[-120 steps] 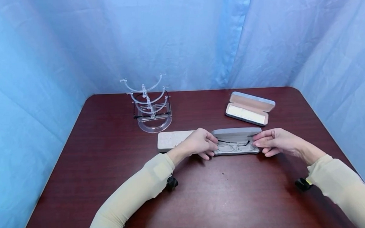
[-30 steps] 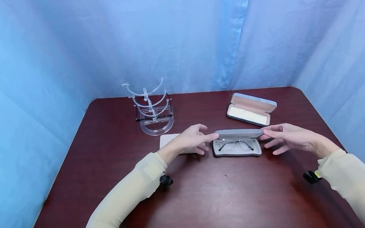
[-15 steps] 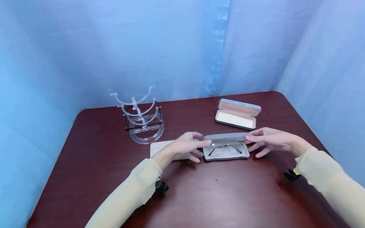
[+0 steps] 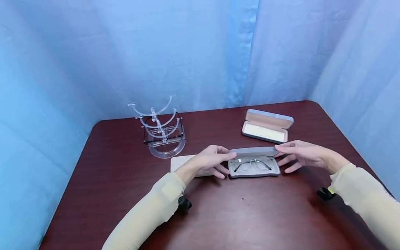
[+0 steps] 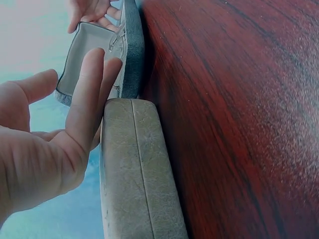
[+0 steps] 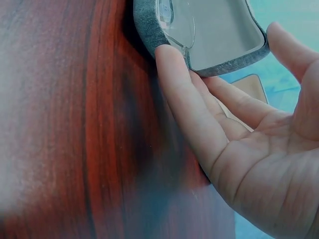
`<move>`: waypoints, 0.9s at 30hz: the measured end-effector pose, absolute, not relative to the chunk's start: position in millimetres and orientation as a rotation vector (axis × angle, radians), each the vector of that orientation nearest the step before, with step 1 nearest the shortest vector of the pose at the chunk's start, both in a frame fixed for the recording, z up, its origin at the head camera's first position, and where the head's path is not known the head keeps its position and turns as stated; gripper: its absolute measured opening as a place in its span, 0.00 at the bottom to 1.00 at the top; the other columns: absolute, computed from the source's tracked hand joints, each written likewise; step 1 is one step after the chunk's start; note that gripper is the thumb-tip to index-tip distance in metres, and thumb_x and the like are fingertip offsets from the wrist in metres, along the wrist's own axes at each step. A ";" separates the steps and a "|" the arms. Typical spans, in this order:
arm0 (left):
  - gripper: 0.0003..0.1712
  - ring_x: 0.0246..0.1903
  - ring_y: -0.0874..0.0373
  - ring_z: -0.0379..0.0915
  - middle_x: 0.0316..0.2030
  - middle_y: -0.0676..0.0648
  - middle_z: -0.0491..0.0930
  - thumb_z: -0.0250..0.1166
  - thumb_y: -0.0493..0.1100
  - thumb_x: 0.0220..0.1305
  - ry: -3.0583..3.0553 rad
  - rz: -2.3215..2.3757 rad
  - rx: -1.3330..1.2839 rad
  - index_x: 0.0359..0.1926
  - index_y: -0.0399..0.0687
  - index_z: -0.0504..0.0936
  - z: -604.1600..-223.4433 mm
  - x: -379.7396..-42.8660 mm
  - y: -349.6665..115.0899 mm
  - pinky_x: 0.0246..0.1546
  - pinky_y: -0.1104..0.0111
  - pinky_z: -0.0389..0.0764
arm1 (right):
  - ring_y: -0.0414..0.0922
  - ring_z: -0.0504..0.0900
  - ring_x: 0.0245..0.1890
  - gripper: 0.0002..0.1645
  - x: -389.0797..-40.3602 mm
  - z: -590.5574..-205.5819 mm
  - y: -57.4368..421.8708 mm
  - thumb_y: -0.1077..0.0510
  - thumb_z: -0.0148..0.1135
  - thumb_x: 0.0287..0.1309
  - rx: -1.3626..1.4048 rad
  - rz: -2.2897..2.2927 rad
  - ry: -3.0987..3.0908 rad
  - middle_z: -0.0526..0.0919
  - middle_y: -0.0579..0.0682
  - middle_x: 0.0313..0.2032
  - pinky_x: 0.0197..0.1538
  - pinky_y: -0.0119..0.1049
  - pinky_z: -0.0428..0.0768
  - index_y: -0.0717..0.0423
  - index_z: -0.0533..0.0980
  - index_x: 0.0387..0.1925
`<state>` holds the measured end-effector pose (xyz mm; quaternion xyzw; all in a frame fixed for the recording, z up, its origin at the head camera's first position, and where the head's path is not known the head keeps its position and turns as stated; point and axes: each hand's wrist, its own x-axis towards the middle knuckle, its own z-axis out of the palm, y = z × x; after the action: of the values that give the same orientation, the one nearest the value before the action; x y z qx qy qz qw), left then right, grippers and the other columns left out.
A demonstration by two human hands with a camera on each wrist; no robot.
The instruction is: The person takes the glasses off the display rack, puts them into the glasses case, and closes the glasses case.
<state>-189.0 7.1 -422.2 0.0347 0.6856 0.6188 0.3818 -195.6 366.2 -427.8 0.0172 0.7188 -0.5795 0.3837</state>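
Note:
A grey eyeglass case lies raised-lidded on the table between both hands. Inside it rest folded thin-framed eyeglasses. My left hand has its thumb at the left end of the lid, fingers extended beside the case. At the lid's right end is the thumb of my right hand, with straight fingers spread along the case's side. The right wrist view shows one fingertip against the case wall. Under the left hand lies a closed cream eyeglass case, partly hidden by it in the head view.
A clear plastic glasses stand with dark-framed eyeglasses on its lowest tier is at the back left. Another eyeglass case, open with a pale insert, sits at the back right. Blue curtains enclose the brown table.
Four seconds ago the fingers were at the eyeglasses in the grey case; now the glasses lie flat with temples folded, and both thumbs are at the lid. The head view has shifted slightly.

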 end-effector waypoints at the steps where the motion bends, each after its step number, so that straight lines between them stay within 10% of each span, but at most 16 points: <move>1: 0.40 0.42 0.42 0.86 0.63 0.41 0.75 0.68 0.56 0.69 1.754 1.578 0.092 0.70 0.38 0.66 -422.6 -189.3 8.3 0.31 0.58 0.88 | 0.55 0.83 0.55 0.34 -195.1 -427.9 367.7 0.48 0.52 0.77 0.037 -1.483 1.827 0.78 0.59 0.60 0.54 0.59 0.82 0.69 0.61 0.70; 27: 0.34 0.41 0.43 0.86 0.55 0.47 0.78 0.70 0.53 0.66 1.771 1.522 0.149 0.65 0.45 0.69 -420.8 -205.8 8.2 0.28 0.61 0.87 | 0.54 0.79 0.59 0.39 -198.3 -419.8 362.8 0.53 0.57 0.75 -0.041 -1.452 1.868 0.68 0.58 0.68 0.56 0.58 0.81 0.69 0.56 0.75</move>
<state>-205.8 8.2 -420.8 0.0588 0.6970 0.5988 0.3902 -198.3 362.8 -419.8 -0.0161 0.7309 -0.5680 0.3781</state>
